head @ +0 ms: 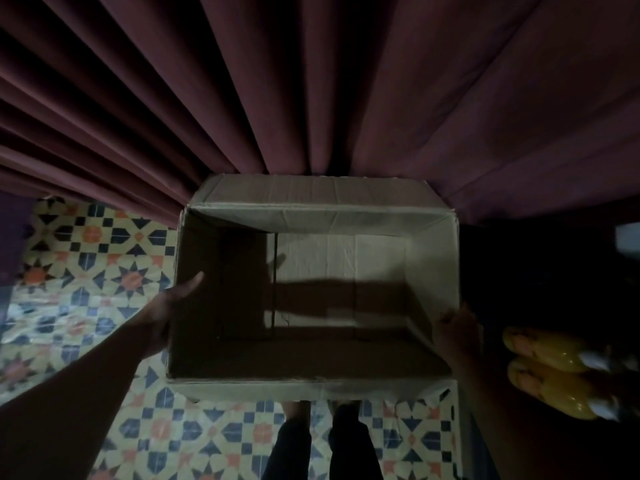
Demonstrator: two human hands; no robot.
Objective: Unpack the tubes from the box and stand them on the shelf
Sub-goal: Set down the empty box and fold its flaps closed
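An open brown cardboard box is held above the floor, and its inside shows only bare cardboard and shadow. My left hand presses flat against the box's left outer wall, thumb along the rim. My right hand grips the right wall near its front corner, fingers curled over the rim. Two yellow tubes with pale caps sit at the right, in a dark spot beside my right arm. What they rest on is too dark to tell.
Maroon curtains hang right behind the box. The floor has star-patterned tiles in cream, navy and orange. My legs and feet stand below the box. A dark surface lies at the right, with a pale object at the frame edge.
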